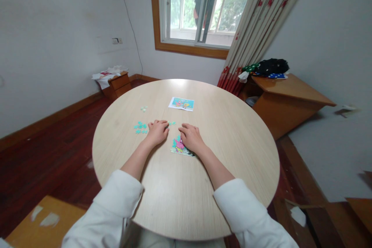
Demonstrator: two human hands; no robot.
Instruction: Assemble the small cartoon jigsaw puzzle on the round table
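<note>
My left hand (157, 131) rests low over the table, fingers bent a little and apart. Beside its thumb side lie a few small turquoise puzzle pieces (172, 123). A cluster of loose turquoise puzzle pieces (140, 127) is spread out to the left of that hand. My right hand (191, 137) lies with fingers loosely spread over the upper right part of a partly assembled jigsaw puzzle (178, 147), which has a pink figure on turquoise. Its palm hides some of the puzzle. Beyond both hands, a printed picture sheet (181, 104) lies flat.
A few paler pieces (143, 108) lie farther back on the round wooden table (232, 135). Behind it are a window (200, 7) and a long curtain (261, 19). A wooden cabinet with dark cloth (273, 68) stands right; a small drawer unit (119, 85) stands left.
</note>
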